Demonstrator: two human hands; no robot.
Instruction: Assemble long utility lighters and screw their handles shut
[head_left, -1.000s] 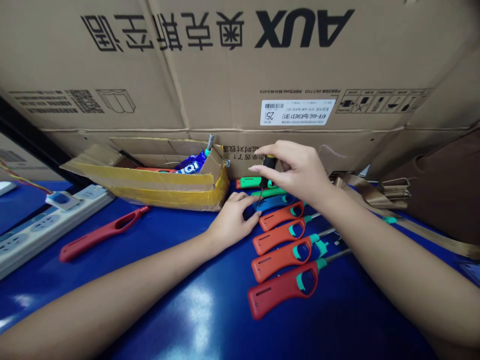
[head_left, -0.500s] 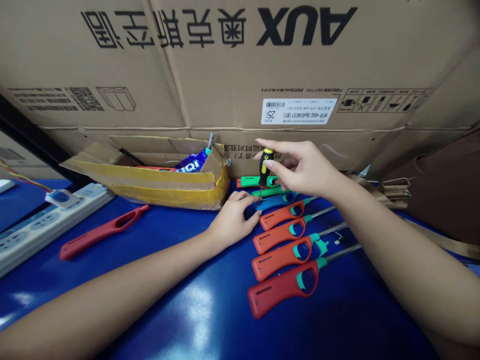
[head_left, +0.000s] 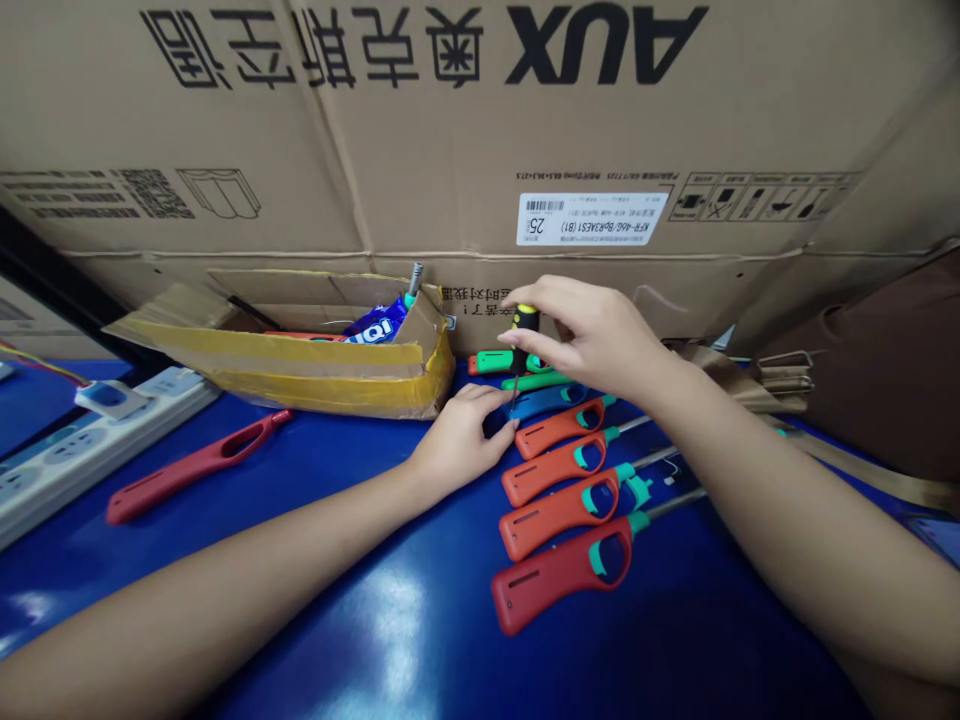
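Observation:
My right hand [head_left: 581, 330] grips a black and yellow screwdriver [head_left: 523, 338] by its handle. The shaft points down, its tip at the handle end of a blue gas lighter [head_left: 546, 401]. Thumb and fingers of my left hand [head_left: 465, 437] close on that same end of the blue lighter, around the screwdriver tip. Nearer to me lie several orange lighters [head_left: 534, 529] in a row, then a red lighter [head_left: 536, 592]. Beyond the blue one are a green lighter piece [head_left: 536, 381] and a green lighter [head_left: 493, 361], partly hidden by my right hand.
A taped cardboard tray [head_left: 337, 388] with a blue packet [head_left: 379, 322] stands at the back left. Left of my arm lie a red lighter shell [head_left: 196, 465] and a white power strip [head_left: 97, 430]. A large cardboard box [head_left: 420, 150] walls off the back of the blue table [head_left: 330, 620].
My right fingers have shifted around the screwdriver handle and now cover more of it. The left hand keeps its place on the blue lighter. The whole view has moved slightly.

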